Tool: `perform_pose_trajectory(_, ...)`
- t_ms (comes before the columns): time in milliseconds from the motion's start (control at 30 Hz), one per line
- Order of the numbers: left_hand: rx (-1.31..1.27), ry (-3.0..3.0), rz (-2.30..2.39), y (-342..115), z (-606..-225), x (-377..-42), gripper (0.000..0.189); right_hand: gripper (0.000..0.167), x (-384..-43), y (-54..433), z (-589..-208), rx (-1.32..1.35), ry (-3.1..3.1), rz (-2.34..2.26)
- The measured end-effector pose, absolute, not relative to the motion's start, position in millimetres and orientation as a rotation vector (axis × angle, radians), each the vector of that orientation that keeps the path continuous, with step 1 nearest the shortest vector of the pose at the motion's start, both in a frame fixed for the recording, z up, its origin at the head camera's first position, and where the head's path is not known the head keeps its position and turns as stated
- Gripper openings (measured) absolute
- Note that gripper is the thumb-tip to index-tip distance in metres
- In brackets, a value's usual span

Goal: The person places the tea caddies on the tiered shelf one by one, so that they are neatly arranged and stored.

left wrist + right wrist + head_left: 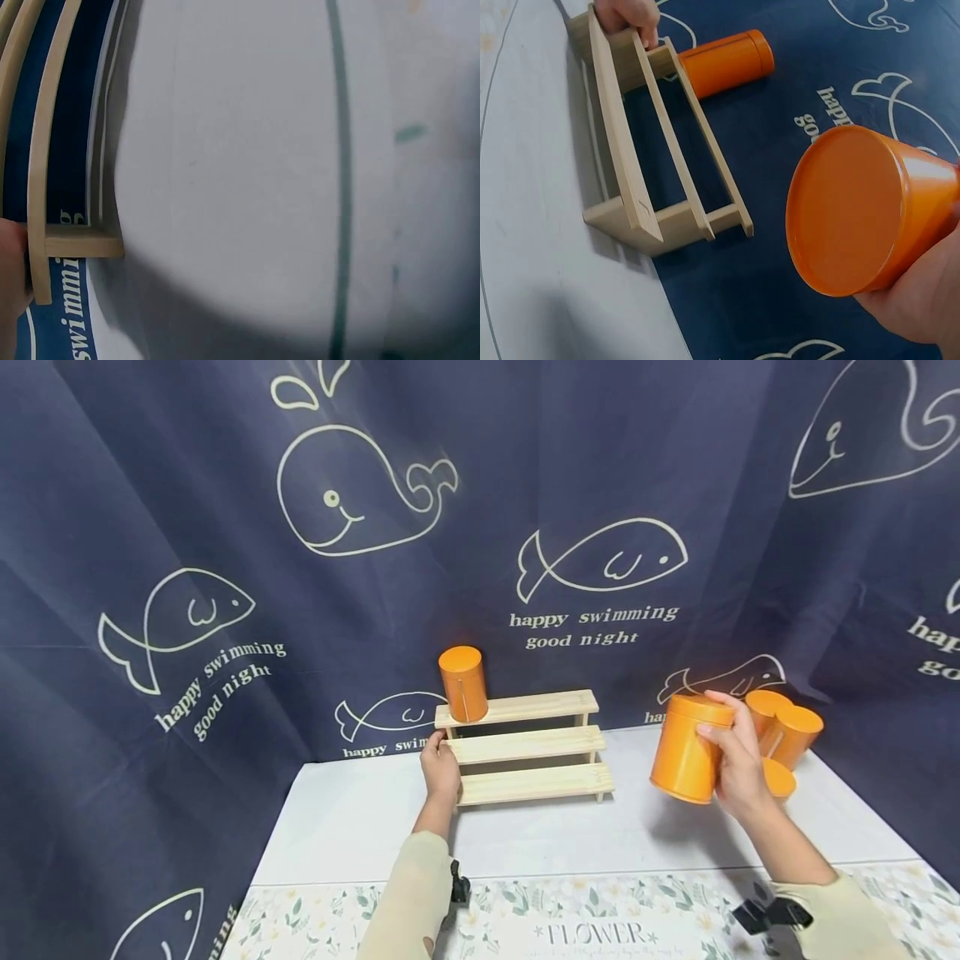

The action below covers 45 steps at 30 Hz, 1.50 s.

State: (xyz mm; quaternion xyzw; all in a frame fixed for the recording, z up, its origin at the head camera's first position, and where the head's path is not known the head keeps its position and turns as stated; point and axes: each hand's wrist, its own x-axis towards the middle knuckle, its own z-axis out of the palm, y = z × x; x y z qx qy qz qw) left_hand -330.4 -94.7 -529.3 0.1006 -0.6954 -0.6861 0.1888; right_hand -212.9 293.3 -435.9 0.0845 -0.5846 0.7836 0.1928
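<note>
Toward the right edge of the surface (570, 839), we see the right hand (738, 760) holding an orange canister (686, 747) lifted clear of the top and tilted, fingers and thumb curled round its side wall just below the lid. We judge it a light, rigid tin with a smooth painted skin that could slip under a loose grip; a wrap around the middle of the body looks safest, since a hold on the lid alone might pull it off. From the right wrist view its flat round end (844, 210) faces the camera, unmarked. Behind that hand, near the back right corner, three more orange canisters (787, 731) stand close together. At the back middle of the surface stands a wooden stepped rack (528, 745), and the left hand (440, 768) grips its left end, fingers curled over the side piece. On the rack's top step, at the left end, a slimmer orange canister (462, 683) stands upright.
</note>
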Motion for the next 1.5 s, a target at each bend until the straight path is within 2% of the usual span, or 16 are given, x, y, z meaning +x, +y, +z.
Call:
perform_pose_trajectory(233, 0.291, -1.923, -1.902, -93.4, -533.8, -329.2, 0.036, 0.051, -220.5, 273.7, -435.5, 0.214, -1.651, 2.196)
perform_pose_trajectory(900, 0.258, -1.921, -1.869, -92.2, -529.5, -325.5, 0.034, 0.039, -242.1, 222.6, -434.5, 0.269, -1.672, 2.194)
perform_pose_trajectory(1233, 0.259, -1.941, -1.856, -93.0, -531.9, -327.5, 0.034, 0.061, -252.8, 204.7, -437.1, 0.272, -1.694, 2.199)
perform_pose_trajectory(1500, 0.240, -1.961, -1.841, -93.4, -531.9, -326.8, 0.034, 0.061, -260.1, 195.1, -436.8, 0.284, -1.700, 2.152)
